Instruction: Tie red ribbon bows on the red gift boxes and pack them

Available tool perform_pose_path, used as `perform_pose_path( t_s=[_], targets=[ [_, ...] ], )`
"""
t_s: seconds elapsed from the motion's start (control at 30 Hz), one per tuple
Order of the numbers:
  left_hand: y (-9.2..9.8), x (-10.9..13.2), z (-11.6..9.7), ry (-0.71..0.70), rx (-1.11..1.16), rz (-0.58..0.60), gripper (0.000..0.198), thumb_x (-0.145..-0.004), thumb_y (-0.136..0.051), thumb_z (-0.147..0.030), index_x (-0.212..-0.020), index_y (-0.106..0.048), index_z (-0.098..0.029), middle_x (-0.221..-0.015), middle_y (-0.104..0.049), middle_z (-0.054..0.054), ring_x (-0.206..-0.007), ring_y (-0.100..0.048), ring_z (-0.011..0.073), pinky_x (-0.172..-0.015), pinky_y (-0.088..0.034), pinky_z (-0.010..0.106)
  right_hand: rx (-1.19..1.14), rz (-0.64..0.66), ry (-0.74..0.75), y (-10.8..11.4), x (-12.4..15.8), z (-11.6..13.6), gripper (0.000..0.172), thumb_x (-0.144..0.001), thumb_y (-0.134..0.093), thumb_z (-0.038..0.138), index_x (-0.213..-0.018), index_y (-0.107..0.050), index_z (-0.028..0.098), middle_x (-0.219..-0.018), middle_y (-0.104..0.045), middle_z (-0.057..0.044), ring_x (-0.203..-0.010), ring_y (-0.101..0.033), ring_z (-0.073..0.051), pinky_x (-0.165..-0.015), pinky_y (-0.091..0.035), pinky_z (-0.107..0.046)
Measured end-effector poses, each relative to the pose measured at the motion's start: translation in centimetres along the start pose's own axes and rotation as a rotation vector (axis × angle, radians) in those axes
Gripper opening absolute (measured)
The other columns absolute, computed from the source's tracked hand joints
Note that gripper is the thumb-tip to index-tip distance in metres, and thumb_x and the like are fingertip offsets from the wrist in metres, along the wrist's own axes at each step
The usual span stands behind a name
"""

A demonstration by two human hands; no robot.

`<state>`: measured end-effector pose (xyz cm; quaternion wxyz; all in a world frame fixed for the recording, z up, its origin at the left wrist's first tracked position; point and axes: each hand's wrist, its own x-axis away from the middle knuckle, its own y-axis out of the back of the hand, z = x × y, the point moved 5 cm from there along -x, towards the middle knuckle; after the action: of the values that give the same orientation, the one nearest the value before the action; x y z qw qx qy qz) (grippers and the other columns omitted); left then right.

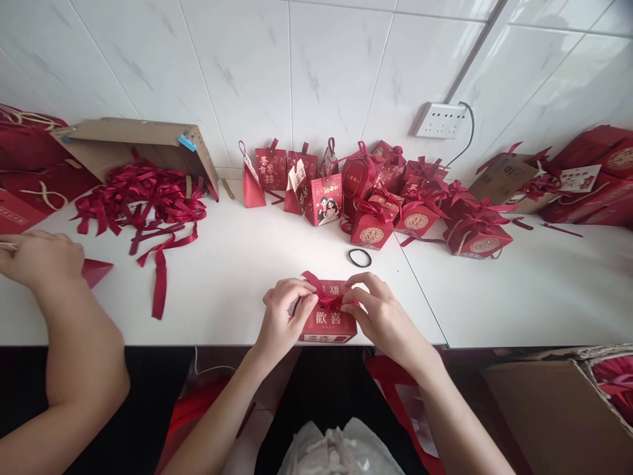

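A red gift box [327, 322] with pale characters stands at the front edge of the white table. Across its top runs a red ribbon [328, 300], gathered in a bow or knot whose exact form is hard to make out. My left hand [287, 307] pinches the ribbon's left side between thumb and fingers. From the other side, my right hand [373, 305] pinches the ribbon's right part, its fingers close to the box top. Just behind the box lies a black elastic band [359, 257].
Loose red ribbons [148, 198] spill from a tipped cardboard box [133, 132] at the back left. Several finished red boxes [373, 224] crowd the back middle. A co-worker's hand [44, 260] is at the left. An open carton [539, 409] stands low right.
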<state>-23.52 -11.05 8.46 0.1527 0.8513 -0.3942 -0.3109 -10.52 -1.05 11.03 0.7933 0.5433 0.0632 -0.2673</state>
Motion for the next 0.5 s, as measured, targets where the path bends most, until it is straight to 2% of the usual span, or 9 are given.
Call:
perform_pose_path(
  t_s=[0.13,0.23,0.37,0.5],
  targets=[
    [0.7,1.4,0.2,-0.056,-0.182,-0.099,0.017,-0.087,-0.049,-0.025,-0.074,-0.058,-0.021,-0.084,-0.059,0.002,-0.086,-0.057,0.0167,-0.077,-0.037,0.032,0.179,0.068,0.05,0.8,0.0,0.2,0.012,-0.089,-0.048,0.012,-0.082,-0.058,0.016,-0.101,-0.054,-0.012,-0.085,-0.054,-0.023,-0.072,-0.046,-0.039],
    [0.7,2.3,0.4,-0.042,-0.219,-0.119,0.015,-0.087,-0.048,-0.023,-0.075,-0.057,-0.021,-0.084,-0.055,0.002,-0.085,-0.056,0.0162,-0.076,-0.038,0.031,0.214,0.108,0.02,1.2,0.3,0.4,0.014,-0.09,-0.046,0.015,-0.082,-0.058,0.016,-0.096,-0.056,-0.011,-0.078,-0.055,-0.021,-0.069,-0.045,-0.037],
    [0.7,2.2,0.3,0.08,-0.143,-0.061,0.013,-0.085,-0.046,-0.024,-0.074,-0.051,-0.02,-0.08,-0.053,0.001,-0.078,-0.054,0.0154,-0.071,-0.042,0.029,0.071,0.032,-0.189,1.5,1.7,0.1,0.025,-0.095,-0.039,0.031,-0.079,-0.054,0.018,-0.08,-0.058,-0.006,-0.063,-0.054,-0.016,-0.061,-0.043,-0.029],
    [0.5,1.3,0.0,0.234,-0.113,0.057,0.026,-0.086,-0.046,-0.037,-0.066,-0.045,-0.02,-0.069,-0.05,-0.001,-0.063,-0.049,0.0124,-0.061,-0.041,0.025,0.009,-0.018,-0.371,0.3,3.0,0.1,0.042,-0.094,-0.033,0.05,-0.066,-0.044,0.021,-0.059,-0.054,-0.001,-0.049,-0.048,-0.014,-0.048,-0.035,-0.025]
  ],
)
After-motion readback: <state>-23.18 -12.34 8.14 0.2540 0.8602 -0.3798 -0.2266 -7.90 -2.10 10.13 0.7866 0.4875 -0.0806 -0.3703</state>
